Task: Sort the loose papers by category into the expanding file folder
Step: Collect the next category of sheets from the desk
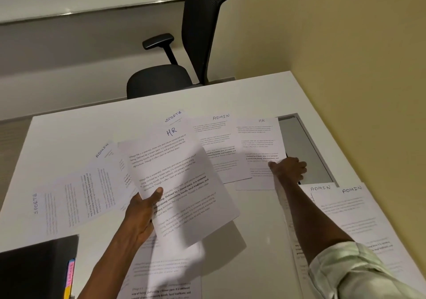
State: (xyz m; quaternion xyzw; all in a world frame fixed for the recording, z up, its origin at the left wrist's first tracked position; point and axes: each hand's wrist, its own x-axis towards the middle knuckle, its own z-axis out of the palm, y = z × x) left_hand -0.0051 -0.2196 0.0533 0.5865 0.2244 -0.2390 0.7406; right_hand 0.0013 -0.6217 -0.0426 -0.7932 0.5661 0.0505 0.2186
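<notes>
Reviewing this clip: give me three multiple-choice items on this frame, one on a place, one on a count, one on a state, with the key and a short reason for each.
1. Where does the right hand rest?
A. on the office chair
B. on the HR sheet on the table
C. on the black folder

2. How many sheets with a readable ADMIN heading show?
A. one
B. two
C. four

3. What is the left hand doing?
A. gripping a sheet headed HR, lifted off the table
B. lying flat on the table
C. pulling a coloured tab

Key: 1 B, its fingers lie on the lower right of the HR sheet on the table; 2 C, ADMIN is readable on four sheets; 3 A, the thumb lies over the held HR sheet.
</notes>
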